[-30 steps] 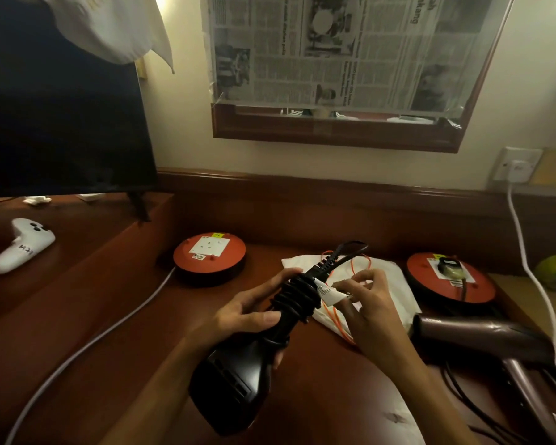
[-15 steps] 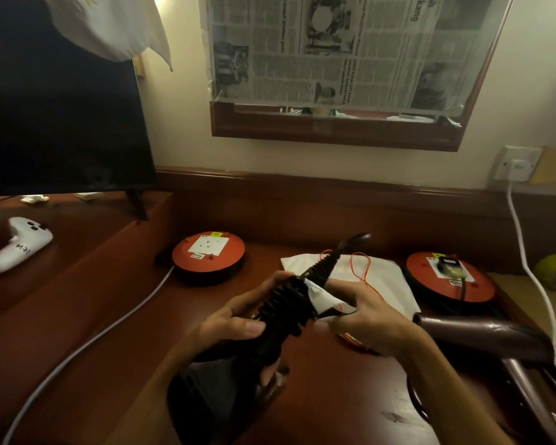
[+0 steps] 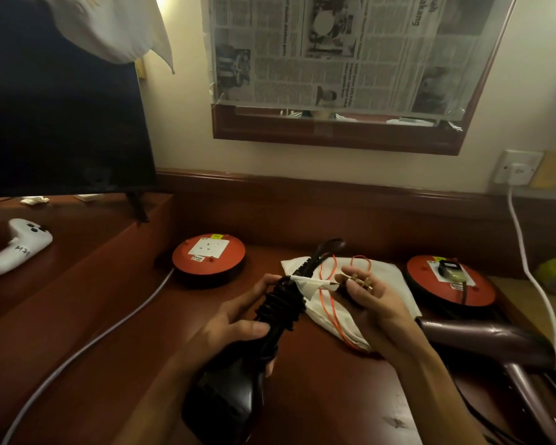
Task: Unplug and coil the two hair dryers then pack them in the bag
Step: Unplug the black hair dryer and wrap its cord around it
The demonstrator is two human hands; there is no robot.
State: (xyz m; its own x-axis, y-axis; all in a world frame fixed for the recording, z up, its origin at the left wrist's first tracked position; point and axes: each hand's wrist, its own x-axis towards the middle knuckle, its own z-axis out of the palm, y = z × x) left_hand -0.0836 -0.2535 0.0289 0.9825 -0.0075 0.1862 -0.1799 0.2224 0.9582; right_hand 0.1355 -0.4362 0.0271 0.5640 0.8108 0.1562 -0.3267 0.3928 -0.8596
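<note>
Dark reddish wooden surface point(image 3: 328, 396) with a raised step at left, two round red socket reels point(image 3: 208, 256) point(image 3: 450, 281) near the back, white cloth bag point(image 3: 389, 284) with orange drawstring between them, brown hair dryer point(image 3: 482, 340) at right, grey cable point(image 3: 87, 348), white controller point(image 3: 20, 245) and television stand on the step.

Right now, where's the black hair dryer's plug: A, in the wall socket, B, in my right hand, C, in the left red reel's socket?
B: the right hand pinches the plug, brass pins showing, while the left hand grips the cord-wrapped black hair dryer; the left red reel shows an empty socket.
</note>
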